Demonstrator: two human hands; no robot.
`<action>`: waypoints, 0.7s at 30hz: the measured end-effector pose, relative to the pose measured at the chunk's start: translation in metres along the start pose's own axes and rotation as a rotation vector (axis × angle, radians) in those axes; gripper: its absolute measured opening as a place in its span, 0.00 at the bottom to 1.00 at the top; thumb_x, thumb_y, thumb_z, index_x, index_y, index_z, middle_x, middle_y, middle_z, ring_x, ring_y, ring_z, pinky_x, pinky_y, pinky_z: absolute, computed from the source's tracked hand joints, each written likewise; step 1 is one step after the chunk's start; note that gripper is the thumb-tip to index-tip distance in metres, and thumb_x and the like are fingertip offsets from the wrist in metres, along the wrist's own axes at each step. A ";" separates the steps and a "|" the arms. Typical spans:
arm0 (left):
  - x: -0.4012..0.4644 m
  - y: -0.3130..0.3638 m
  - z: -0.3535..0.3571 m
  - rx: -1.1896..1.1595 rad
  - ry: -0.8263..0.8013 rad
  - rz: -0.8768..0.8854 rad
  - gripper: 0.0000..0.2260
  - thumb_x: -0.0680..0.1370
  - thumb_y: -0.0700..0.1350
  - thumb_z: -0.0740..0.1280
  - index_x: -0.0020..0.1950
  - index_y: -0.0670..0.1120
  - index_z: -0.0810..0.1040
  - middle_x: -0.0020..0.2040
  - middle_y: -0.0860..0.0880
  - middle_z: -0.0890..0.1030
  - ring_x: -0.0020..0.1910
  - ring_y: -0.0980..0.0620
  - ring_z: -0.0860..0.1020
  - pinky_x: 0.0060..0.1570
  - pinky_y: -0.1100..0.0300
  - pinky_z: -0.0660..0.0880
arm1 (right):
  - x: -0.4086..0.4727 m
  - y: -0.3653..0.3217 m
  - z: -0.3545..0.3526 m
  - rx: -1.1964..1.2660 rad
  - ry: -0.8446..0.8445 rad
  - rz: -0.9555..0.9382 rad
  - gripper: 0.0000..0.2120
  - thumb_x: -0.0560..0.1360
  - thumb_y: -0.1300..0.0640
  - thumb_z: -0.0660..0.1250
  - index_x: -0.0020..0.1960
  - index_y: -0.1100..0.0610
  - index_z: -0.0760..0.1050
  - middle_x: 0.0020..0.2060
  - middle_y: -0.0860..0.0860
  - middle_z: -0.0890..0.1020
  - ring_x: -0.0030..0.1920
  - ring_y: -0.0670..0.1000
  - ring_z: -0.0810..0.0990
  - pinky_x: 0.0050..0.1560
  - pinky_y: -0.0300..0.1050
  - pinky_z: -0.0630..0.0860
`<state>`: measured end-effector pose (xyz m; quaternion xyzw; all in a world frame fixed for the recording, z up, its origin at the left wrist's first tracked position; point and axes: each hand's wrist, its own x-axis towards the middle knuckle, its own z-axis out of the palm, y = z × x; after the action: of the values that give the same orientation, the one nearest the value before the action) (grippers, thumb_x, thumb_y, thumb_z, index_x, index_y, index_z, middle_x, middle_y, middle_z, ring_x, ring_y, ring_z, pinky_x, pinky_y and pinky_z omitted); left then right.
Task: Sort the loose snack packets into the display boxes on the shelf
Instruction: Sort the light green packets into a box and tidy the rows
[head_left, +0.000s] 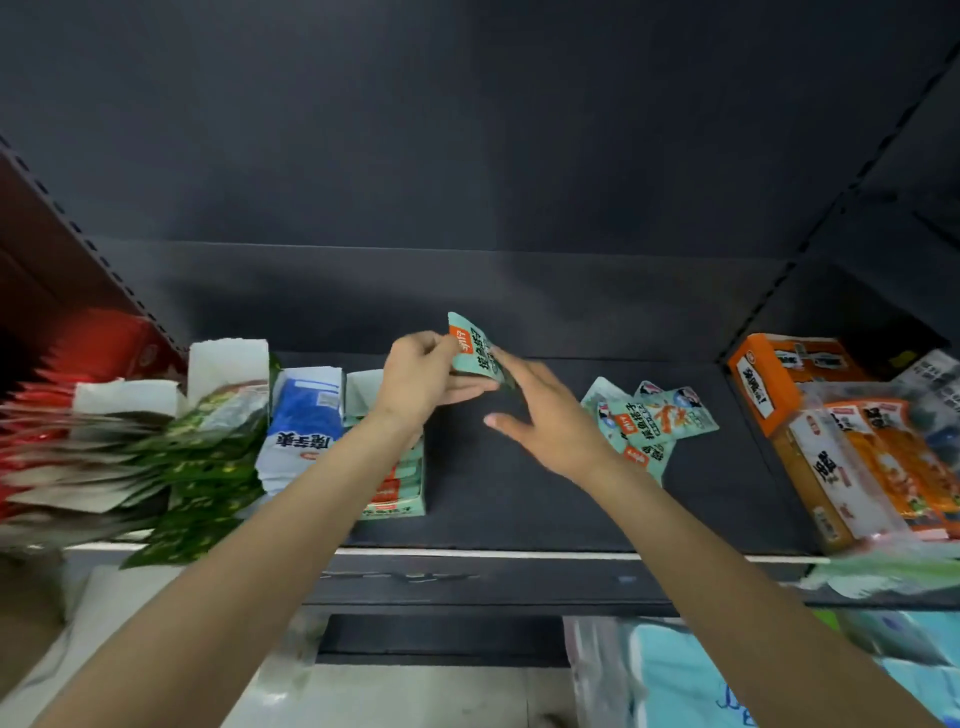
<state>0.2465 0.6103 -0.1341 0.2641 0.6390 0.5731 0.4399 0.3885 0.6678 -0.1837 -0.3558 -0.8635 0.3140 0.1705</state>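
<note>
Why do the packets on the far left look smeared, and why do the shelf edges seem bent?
Head view: the red and green packets at the left edge are streaked by motion blur, while the teal packet pinched by the left hand stays readable; the wide-angle lens bows the shelf edge and uprights; lighting is dim, the back wall nearly black, without glare.

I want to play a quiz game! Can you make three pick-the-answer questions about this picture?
1. Where is the pile of loose teal packets?
A. under the right hand
B. on the floor
C. inside the orange box

2. What colour is the packet being held?
A. purple
B. teal with an orange patch
C. black

3. What is the left hand doing?
A. lying flat
B. pointing upward
C. holding a packet

Answers: 1 A, the pile lies on the shelf partly under that hand. 2 B, its colours show clearly. 3 C, fingers pinch the packet.
</note>
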 end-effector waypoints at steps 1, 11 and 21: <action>-0.004 0.004 -0.011 0.008 -0.022 0.024 0.10 0.81 0.40 0.55 0.48 0.37 0.74 0.45 0.37 0.83 0.37 0.45 0.84 0.36 0.59 0.81 | 0.007 -0.009 0.006 -0.006 0.102 -0.027 0.24 0.76 0.59 0.65 0.71 0.53 0.66 0.61 0.54 0.75 0.61 0.54 0.74 0.58 0.47 0.71; -0.010 0.013 -0.136 0.787 0.011 0.707 0.07 0.77 0.41 0.68 0.54 0.45 0.78 0.50 0.50 0.80 0.48 0.54 0.78 0.53 0.56 0.76 | 0.039 -0.086 0.055 0.680 0.128 0.059 0.09 0.75 0.67 0.65 0.53 0.60 0.79 0.47 0.52 0.83 0.46 0.43 0.83 0.49 0.38 0.79; -0.010 -0.008 -0.148 1.130 -0.123 0.637 0.10 0.81 0.44 0.61 0.58 0.47 0.80 0.52 0.48 0.83 0.50 0.47 0.80 0.49 0.53 0.77 | 0.033 -0.075 0.067 0.147 0.130 0.098 0.08 0.75 0.62 0.67 0.52 0.58 0.82 0.49 0.49 0.84 0.46 0.43 0.80 0.41 0.24 0.71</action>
<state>0.1246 0.5257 -0.1460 0.6634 0.7061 0.2351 0.0777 0.2928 0.6223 -0.1815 -0.4036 -0.8070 0.3606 0.2362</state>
